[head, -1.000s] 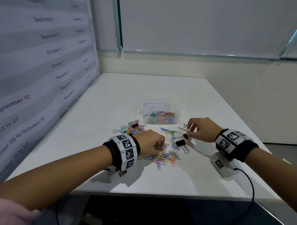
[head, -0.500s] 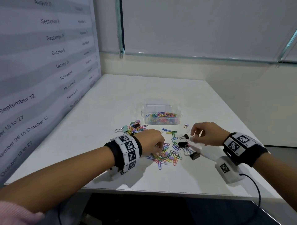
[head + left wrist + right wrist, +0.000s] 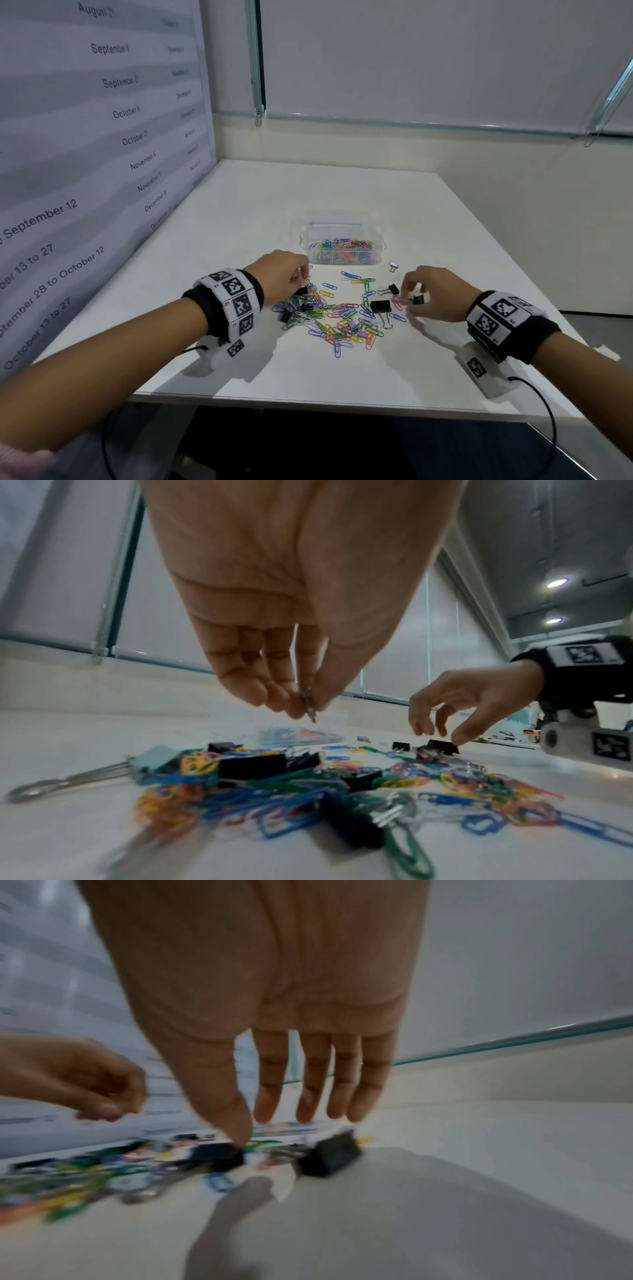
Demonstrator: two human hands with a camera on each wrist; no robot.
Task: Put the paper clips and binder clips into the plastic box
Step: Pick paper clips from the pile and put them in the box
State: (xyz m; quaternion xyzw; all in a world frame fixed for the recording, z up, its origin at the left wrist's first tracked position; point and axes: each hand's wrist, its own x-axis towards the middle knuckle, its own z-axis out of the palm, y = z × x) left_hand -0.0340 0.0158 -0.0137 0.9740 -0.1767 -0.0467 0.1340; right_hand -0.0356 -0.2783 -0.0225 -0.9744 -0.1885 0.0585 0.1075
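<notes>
A clear plastic box stands mid-table with coloured paper clips inside. In front of it lies a loose pile of paper clips mixed with black binder clips. My left hand hovers over the pile's left side; in the left wrist view its thumb and fingertips pinch a small purplish clip above the table. At the pile's right side my right hand reaches down with straight, spread fingers. Its thumb tip touches one black binder clip, and another lies under the fingers.
A small purple binder clip lies alone right of the box. A teal binder clip with long silver handles sits at the pile's left edge. A printed wall panel borders the white table on the left.
My left hand moved from the pile's middle to its left far side and rose with a small clip pinched. My right hand drew nearer and lowered its fingers onto the black binder clips.
</notes>
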